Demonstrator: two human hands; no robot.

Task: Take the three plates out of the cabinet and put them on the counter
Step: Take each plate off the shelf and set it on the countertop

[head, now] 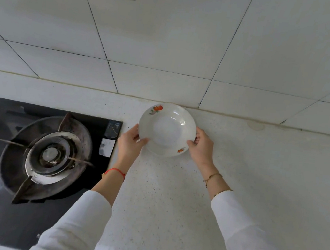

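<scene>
Nearest the camera, two white sleeves reach forward from about 6 o'clock, the forearms converging toward the middle of the view. The left wrist wears a red cord bracelet [117, 171], the right a thin gold chain [211, 176].

Further out, the left hand [130, 142] grasps the deep white ceramic plate with small orange fruit prints [167, 129] at its 8 o'clock edge, thumb lying over the rim and fingers hidden beneath. The right hand [201, 147] takes the opposite edge at about 4 o'clock in the same way, thumb on top, fingers curled under. Both wrists are roughly level, so the plate sits nearly flat.

The plate is over the white speckled stone counter [171, 207], toward its back edge; whether its base touches the surface I cannot tell. It looks stiff, glazed and therefore slick, moderately light but breakable if dropped or knocked on the stone. Opposed rim holds like these seem the safest purchase, and a gentle, flat set-down is likely wise.

At 9 o'clock lies a black glass gas hob with a round metal burner [51, 153]. Farthest, at 12 o'clock, rises the white tiled wall [168, 43].
</scene>
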